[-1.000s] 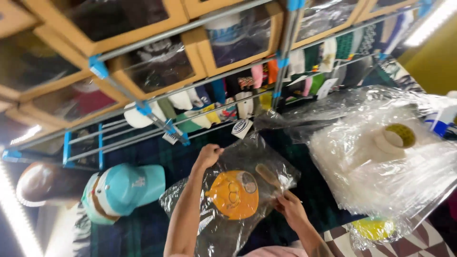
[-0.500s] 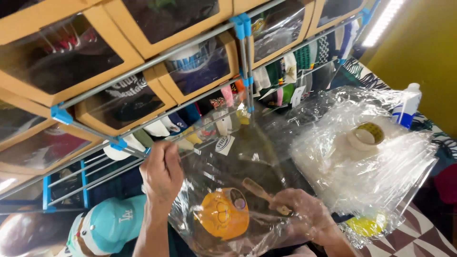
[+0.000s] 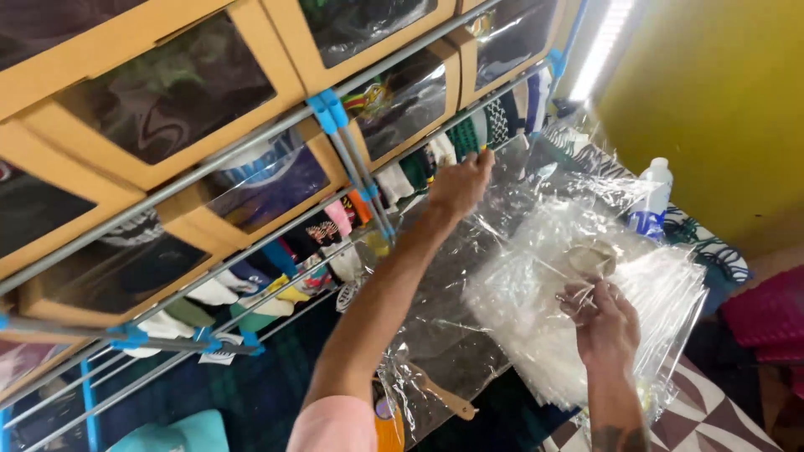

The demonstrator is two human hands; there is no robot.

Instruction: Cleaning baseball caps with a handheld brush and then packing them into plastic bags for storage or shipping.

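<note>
My left hand is stretched up and forward, its fingers closed on the top edge of a large clear plastic bag. The bag hangs down along my arm in front of the rack. An orange round item and a wooden piece lie in its bottom end. My right hand is lower and to the right, fingers curled and pinching clear film over a stack of crinkled clear plastic bags. A roll of tape shows through the plastic just beyond that hand.
Tan storage boxes with clear windows sit on a grey metal rack with blue joints. Folded socks and caps line a lower rail. A white spray bottle stands by the yellow wall. A teal cap lies bottom left, a pink crate at right.
My left hand has risen and moved right, lifting the bag's top edge. The bag's orange item has dropped to the frame's bottom. My right hand has shifted up onto the stack.
</note>
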